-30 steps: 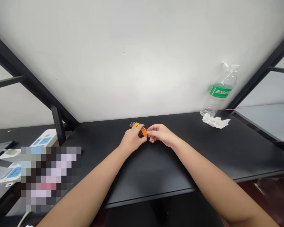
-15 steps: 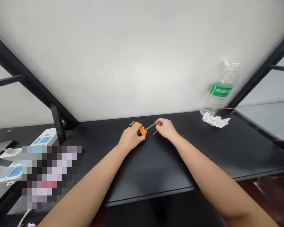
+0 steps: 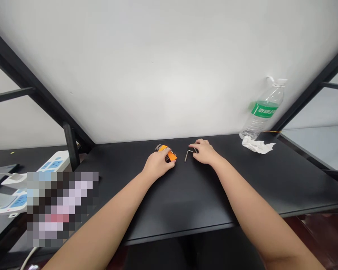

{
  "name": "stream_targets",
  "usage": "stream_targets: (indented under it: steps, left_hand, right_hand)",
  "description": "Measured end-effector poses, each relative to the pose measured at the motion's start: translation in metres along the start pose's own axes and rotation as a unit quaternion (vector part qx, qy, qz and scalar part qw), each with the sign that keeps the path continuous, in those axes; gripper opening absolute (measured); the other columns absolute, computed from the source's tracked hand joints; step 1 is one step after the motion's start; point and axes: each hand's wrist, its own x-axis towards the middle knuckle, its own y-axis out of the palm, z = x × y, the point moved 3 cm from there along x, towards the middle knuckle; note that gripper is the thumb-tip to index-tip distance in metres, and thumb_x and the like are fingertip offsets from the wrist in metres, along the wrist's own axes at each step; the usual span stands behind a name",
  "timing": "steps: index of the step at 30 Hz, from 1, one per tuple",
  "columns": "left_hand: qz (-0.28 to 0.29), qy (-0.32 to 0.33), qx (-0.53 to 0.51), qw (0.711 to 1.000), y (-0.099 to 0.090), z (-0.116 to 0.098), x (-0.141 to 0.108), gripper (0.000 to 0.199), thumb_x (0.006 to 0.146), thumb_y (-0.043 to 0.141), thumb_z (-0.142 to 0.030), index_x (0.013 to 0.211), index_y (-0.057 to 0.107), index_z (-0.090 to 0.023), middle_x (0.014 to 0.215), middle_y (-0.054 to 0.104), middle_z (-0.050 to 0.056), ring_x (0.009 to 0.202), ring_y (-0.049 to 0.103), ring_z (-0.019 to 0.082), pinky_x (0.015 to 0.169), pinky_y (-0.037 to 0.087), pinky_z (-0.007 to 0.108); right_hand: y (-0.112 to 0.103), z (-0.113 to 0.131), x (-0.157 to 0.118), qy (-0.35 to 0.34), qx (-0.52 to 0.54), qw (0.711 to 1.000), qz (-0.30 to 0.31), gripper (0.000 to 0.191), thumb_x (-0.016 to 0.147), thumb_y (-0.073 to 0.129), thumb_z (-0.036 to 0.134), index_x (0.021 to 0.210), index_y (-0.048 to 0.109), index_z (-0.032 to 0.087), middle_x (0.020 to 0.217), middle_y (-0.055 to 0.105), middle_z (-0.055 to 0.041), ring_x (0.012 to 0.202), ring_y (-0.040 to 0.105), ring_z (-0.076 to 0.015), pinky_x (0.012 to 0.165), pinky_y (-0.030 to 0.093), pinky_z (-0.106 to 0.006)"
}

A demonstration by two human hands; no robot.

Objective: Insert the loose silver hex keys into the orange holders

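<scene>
On the black table, my left hand grips an orange holder between thumb and fingers. Several thin metal keys stick out at the holder's far left end. A bent, L-shaped hex key lies on the table between my hands, touched by neither. Just right of it is my right hand, palm down over the table. Its fingers are apart, and a short dark metal piece shows between thumb and index finger; whether they grip it is unclear.
A clear bottle with a green label leans on the wall at the back right, with crumpled white tissue before it. White power strips lie at the left beside a blurred patch. Black frame bars rise at both sides.
My right hand has moved right, away from the holder, and its fingers have spread. The metal key that ran between holder and right hand no longer shows there. My left hand keeps its hold.
</scene>
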Motion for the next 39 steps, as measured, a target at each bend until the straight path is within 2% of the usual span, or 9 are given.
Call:
stream_targets:
  steps: [4, 10, 17, 22, 24, 26, 30, 34, 39]
  left_hand:
    - [0.001, -0.001, 0.001, 1.0, 0.0, -0.001, 0.0, 0.049, 0.08, 0.067, -0.044, 0.125, 0.066, -0.025, 0.096, 0.077, 0.002, 0.088, 0.072, 0.024, 0.078, 0.053, 0.03]
    - [0.0, 0.003, -0.001, 1.0, 0.003, 0.001, 0.0, 0.05, 0.08, 0.067, -0.046, 0.126, 0.066, -0.025, 0.096, 0.077, 0.003, 0.088, 0.072, 0.024, 0.08, 0.053, 0.031]
    - [0.002, -0.003, -0.007, 1.0, 0.004, 0.003, -0.001, 0.048, 0.08, 0.068, -0.045, 0.124, 0.066, -0.027, 0.096, 0.076, 0.003, 0.088, 0.072, 0.024, 0.08, 0.053, 0.031]
    - [0.004, 0.003, -0.016, 1.0, 0.004, 0.002, -0.001, 0.048, 0.079, 0.068, -0.045, 0.124, 0.066, -0.026, 0.094, 0.077, 0.002, 0.087, 0.072, 0.024, 0.08, 0.053, 0.031]
    - [0.001, 0.002, -0.02, 1.0, 0.005, 0.003, -0.001, 0.049, 0.079, 0.069, -0.045, 0.125, 0.066, -0.026, 0.095, 0.077, 0.002, 0.087, 0.072, 0.024, 0.08, 0.053, 0.031]
    - [-0.002, 0.0, -0.019, 1.0, 0.005, 0.003, 0.0, 0.05, 0.08, 0.068, -0.046, 0.126, 0.066, -0.026, 0.095, 0.077, 0.002, 0.087, 0.072, 0.024, 0.08, 0.053, 0.031]
    - [-0.007, -0.001, -0.018, 1.0, 0.006, 0.005, 0.0, 0.051, 0.079, 0.069, -0.046, 0.126, 0.066, -0.026, 0.099, 0.077, 0.003, 0.09, 0.072, 0.024, 0.081, 0.054, 0.031]
    - [-0.005, 0.002, -0.024, 1.0, 0.007, 0.005, 0.0, 0.052, 0.079, 0.069, -0.045, 0.127, 0.066, -0.025, 0.101, 0.077, 0.003, 0.092, 0.072, 0.024, 0.083, 0.054, 0.031]
    - [-0.006, -0.011, -0.016, 1.0, 0.006, 0.005, 0.0, 0.052, 0.079, 0.07, -0.046, 0.126, 0.066, -0.027, 0.097, 0.077, 0.003, 0.089, 0.072, 0.025, 0.082, 0.054, 0.032]
  right_hand:
    - [-0.001, 0.002, -0.001, -0.015, 0.011, 1.0, 0.012, 0.04, 0.094, 0.052, 0.023, 0.13, 0.067, 0.025, 0.14, 0.052, -0.0115, 0.126, 0.047, -0.0291, 0.103, 0.041, -0.039]
    - [-0.006, -0.002, -0.012, 0.016, 0.045, 0.998, 0.051, 0.034, 0.093, 0.059, 0.028, 0.125, 0.067, 0.019, 0.122, 0.06, -0.0144, 0.1, 0.062, -0.0237, 0.085, 0.047, -0.032]
    - [-0.018, -0.008, -0.022, -0.06, 0.058, 0.99, 0.116, 0.033, 0.081, 0.067, 0.015, 0.112, 0.071, 0.025, 0.111, 0.063, -0.0069, 0.089, 0.062, -0.018, 0.075, 0.045, -0.026]
    - [-0.02, 0.004, -0.03, -0.112, 0.077, 0.973, 0.185, 0.012, 0.082, 0.064, 0.019, 0.085, 0.074, 0.023, 0.101, 0.062, -0.004, 0.071, 0.057, -0.0133, 0.062, 0.042, -0.024]
    - [-0.023, 0.007, -0.033, -0.117, 0.073, 0.974, 0.181, 0.019, 0.08, 0.061, 0.014, 0.09, 0.074, 0.024, 0.101, 0.062, -0.0036, 0.071, 0.056, -0.0132, 0.062, 0.042, -0.023]
    - [-0.027, 0.011, -0.037, -0.13, 0.082, 0.971, 0.184, 0.038, 0.077, 0.063, 0.011, 0.109, 0.074, 0.029, 0.103, 0.061, -0.0031, 0.075, 0.057, -0.014, 0.064, 0.043, -0.023]
    - [-0.028, 0.032, -0.05, -0.203, 0.126, 0.939, 0.247, 0.063, 0.077, 0.062, 0.006, 0.129, 0.068, 0.039, 0.102, 0.058, -0.0018, 0.075, 0.058, -0.0128, 0.065, 0.044, -0.022]
    - [-0.021, 0.053, -0.059, -0.249, 0.122, 0.916, 0.292, 0.054, 0.078, 0.057, 0.003, 0.115, 0.076, 0.038, 0.103, 0.059, -0.0015, 0.07, 0.055, -0.0112, 0.061, 0.042, -0.022]
    - [-0.031, 0.043, -0.063, -0.204, 0.08, 0.94, 0.263, 0.036, 0.077, 0.062, 0.009, 0.103, 0.075, 0.03, 0.1, 0.062, -0.0025, 0.072, 0.057, -0.0137, 0.06, 0.04, -0.023]
